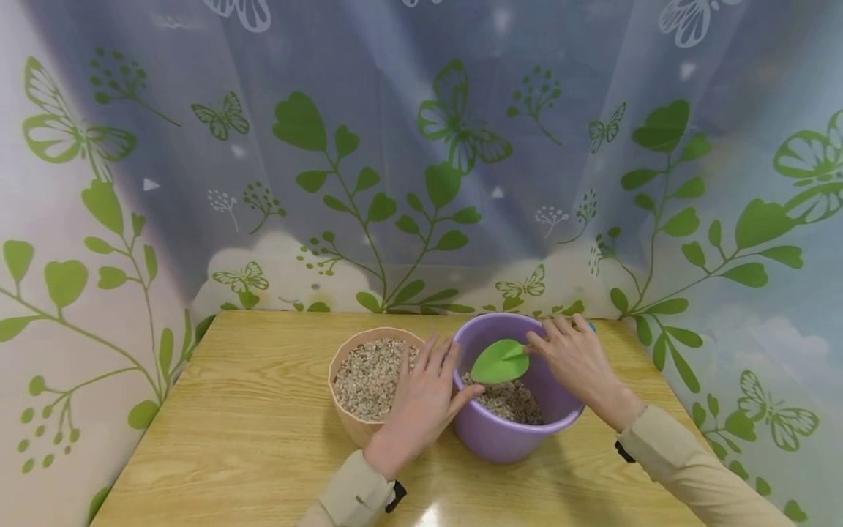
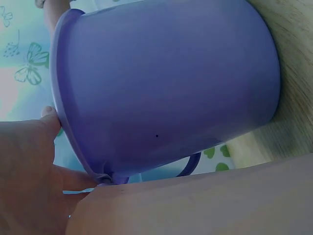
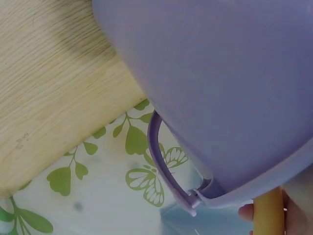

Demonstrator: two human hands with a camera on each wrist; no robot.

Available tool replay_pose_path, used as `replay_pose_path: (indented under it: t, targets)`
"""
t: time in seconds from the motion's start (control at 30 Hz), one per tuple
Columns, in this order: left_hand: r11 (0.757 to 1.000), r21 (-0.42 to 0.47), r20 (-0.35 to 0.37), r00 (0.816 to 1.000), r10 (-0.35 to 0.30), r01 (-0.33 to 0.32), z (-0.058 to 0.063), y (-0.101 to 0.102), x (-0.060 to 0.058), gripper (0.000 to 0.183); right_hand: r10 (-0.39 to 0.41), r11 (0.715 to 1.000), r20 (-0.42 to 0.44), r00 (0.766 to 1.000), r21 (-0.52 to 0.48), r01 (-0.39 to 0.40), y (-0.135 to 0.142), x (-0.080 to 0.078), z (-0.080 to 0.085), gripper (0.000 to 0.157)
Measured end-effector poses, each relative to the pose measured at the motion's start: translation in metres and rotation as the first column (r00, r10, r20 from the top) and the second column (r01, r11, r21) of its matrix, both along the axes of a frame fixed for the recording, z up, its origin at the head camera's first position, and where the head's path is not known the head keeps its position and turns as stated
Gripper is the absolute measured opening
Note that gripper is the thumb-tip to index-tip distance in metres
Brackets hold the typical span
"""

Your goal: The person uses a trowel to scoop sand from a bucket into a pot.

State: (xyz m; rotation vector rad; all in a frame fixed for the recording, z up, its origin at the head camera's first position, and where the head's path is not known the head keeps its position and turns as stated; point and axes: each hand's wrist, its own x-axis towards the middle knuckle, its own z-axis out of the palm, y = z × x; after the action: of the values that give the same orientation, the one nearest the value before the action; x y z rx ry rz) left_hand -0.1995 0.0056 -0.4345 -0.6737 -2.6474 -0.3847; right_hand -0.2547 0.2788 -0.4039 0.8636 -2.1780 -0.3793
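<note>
My right hand (image 1: 575,357) holds a small green trowel (image 1: 500,361) over the inside of a purple bucket (image 1: 502,440). In the right wrist view, fingers curl round the trowel's yellow handle (image 3: 268,214) at the bucket's rim. The green blade hangs tilted above the grainy, pebble-like material (image 1: 510,405) in the bucket. My left hand (image 1: 423,395) touches the bucket's near-left rim, its fingers fairly straight and the thumb on the rim. Left of the bucket stands a peach-coloured pot (image 1: 353,427), filled nearly to the top with similar grains; the left hand partly covers it.
Both containers stand on a wooden table (image 1: 217,432). A curtain (image 1: 395,241) with green leaves and butterflies hangs behind the table and along both sides. The bucket's purple carrying handle (image 3: 159,152) hangs down on its far side.
</note>
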Motion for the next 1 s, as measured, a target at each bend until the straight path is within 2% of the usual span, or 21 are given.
replay_pose_path:
  t: [0.2, 0.37, 0.63, 0.83, 1.0]
  targets:
    - [1.000, -0.017, -0.003, 1.000, 0.002, -0.002, -0.0020, 0.0007, 0.0010, 0.081, 0.000, 1.000, -0.011, 1.000, -0.005, 0.000, -0.0011, -0.0001, -0.0013, 0.036]
    - [1.000, -0.024, -0.005, 1.000, 0.003, -0.003, -0.0036, 0.0014, 0.0006, 0.080, -0.012, 1.000, 0.011, 1.000, -0.008, 0.012, -0.0030, -0.0012, -0.0016, 0.039]
    - [1.000, -0.030, -0.011, 1.000, 0.006, -0.006, -0.0032, 0.0025, 0.0016, 0.076, -0.029, 0.997, 0.044, 0.999, -0.073, 0.032, -0.0027, -0.0032, -0.0020, 0.042]
    - [1.000, -0.016, -0.007, 1.000, 0.008, -0.008, -0.0040, 0.0025, -0.0003, 0.075, -0.073, 0.996, 0.078, 0.994, -0.049, 0.077, -0.0025, -0.0047, 0.0001, 0.041]
    - [1.000, -0.004, 0.000, 1.000, 0.007, -0.007, -0.0043, 0.0027, -0.0003, 0.074, -0.067, 0.997, 0.084, 0.994, -0.020, 0.069, -0.0016, -0.0066, 0.0039, 0.040]
